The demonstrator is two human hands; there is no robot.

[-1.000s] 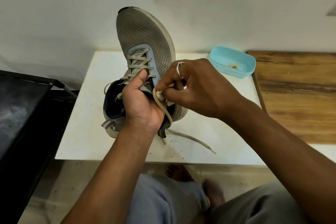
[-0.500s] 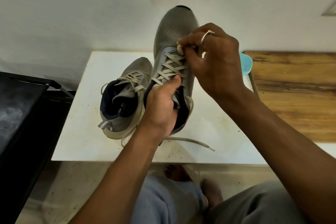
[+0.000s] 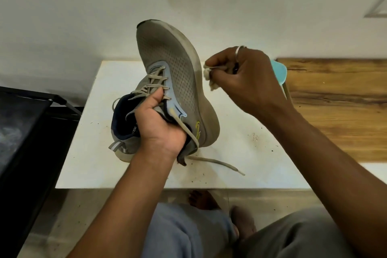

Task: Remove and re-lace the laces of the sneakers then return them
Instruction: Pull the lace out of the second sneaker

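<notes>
Head view, from the left: a black rack [image 3: 31, 132] stands against the edge of the white table [image 3: 88, 163], well apart from my hands. On the table lies the second sneaker [image 3: 123, 123], its dark blue opening turned toward me. My own wrist and the shoe I hold cover most of its right side.

My left hand [image 3: 159, 123] grips the grey sneaker [image 3: 171, 65] at the collar. The thumb lies across the lower lace rows and the other fingers curl out of sight round the far side. The shoe stands toe up, tilted a little to the left, with its sole facing right. I cannot tell whether the heel touches the table. A loose lace [image 3: 217, 162] runs out from under my palm and trails across the tabletop, its tip lying among dark specks [image 3: 254, 137].

To the right, my right hand [image 3: 247, 81], with a ring [image 3: 237, 50] on one finger, has its fingers curled and pinches a small pale wad [image 3: 209, 77] between thumb and forefinger. The wad sits just beside the sole's edge; I cannot tell whether they touch. Behind this hand a blue tub [image 3: 280, 73] is mostly hidden, next to a wooden top [image 3: 335, 107]. Below the table's near edge are my bare feet [image 3: 201, 199].
</notes>
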